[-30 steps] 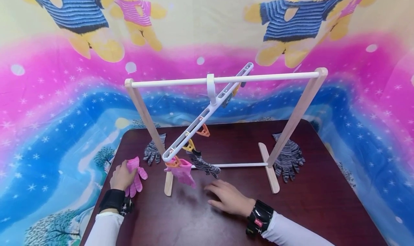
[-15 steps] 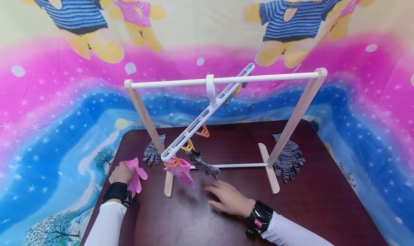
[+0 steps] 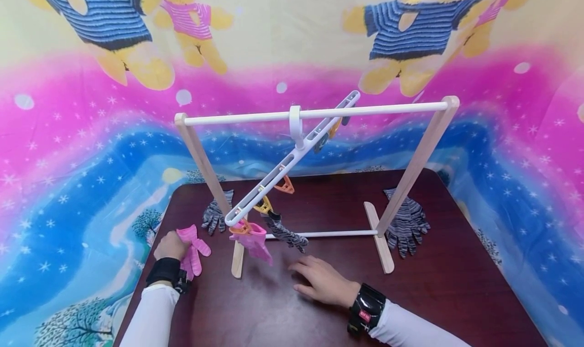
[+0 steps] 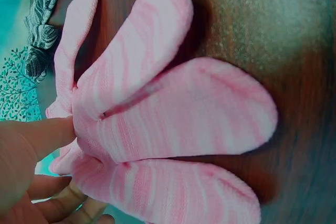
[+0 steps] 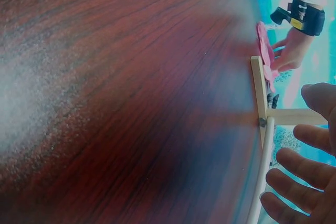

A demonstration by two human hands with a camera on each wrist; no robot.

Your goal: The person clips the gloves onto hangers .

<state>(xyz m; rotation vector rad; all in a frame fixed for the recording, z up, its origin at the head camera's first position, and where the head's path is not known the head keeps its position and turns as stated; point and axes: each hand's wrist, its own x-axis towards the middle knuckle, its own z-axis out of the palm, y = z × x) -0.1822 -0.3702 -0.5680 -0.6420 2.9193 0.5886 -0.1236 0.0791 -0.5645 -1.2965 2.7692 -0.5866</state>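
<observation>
At the table's left edge, my left hand point(image 3: 170, 244) pinches a pink striped glove point(image 3: 193, 251) near its cuff. In the left wrist view the thumb lies on top of the glove point(image 4: 173, 108) and the other fingers are beneath it; the glove's fingers spread over the table. My right hand point(image 3: 325, 280) holds nothing, its fingers loosely spread in front of the rack. On the white hanger point(image 3: 264, 187), an orange clip point(image 3: 241, 228) holds another pink glove point(image 3: 255, 245). A yellow clip point(image 3: 263, 205) beside it holds a grey-black glove point(image 3: 287, 234).
A wooden rack with a white rod point(image 3: 383, 110) stands on the dark table point(image 3: 328, 205) and carries the hanger crosswise. Grey-black gloves lie by its left post point(image 3: 207, 169) and its right post: a left one point(image 3: 213, 215) and a right one point(image 3: 407, 223). An orange clip point(image 3: 285, 185) hangs without a glove.
My left wrist has lifted and turned slightly, staying at the pink glove. The hanger's near end has swung a little to the left with its gloves. My right hand is nearly still.
</observation>
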